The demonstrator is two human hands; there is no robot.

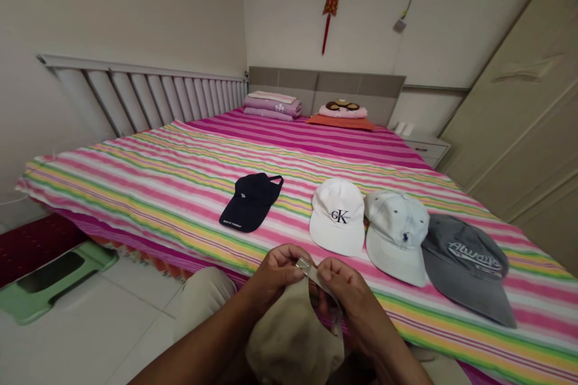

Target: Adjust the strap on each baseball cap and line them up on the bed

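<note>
Two-handed pinch: left hand (280, 272) and right hand (347, 289) hold tan cap's (291, 334) strap (312, 273) by bed's (180, 192) near edge; align it flat.

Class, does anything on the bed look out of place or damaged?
The left-hand navy cap stands out, lying apart while the white cap, pale blue cap and grey cap sit close together. No damage shows.

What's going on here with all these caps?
Someone at the bedside is handling a tan cap by its back strap. The left hand pinches it at the metal buckle, and the right hand grips the strap just beside that. Four more caps lie on the striped bedspread: a navy cap off to the left, then a white cap, a pale blue cap and a gray cap close together.
</note>
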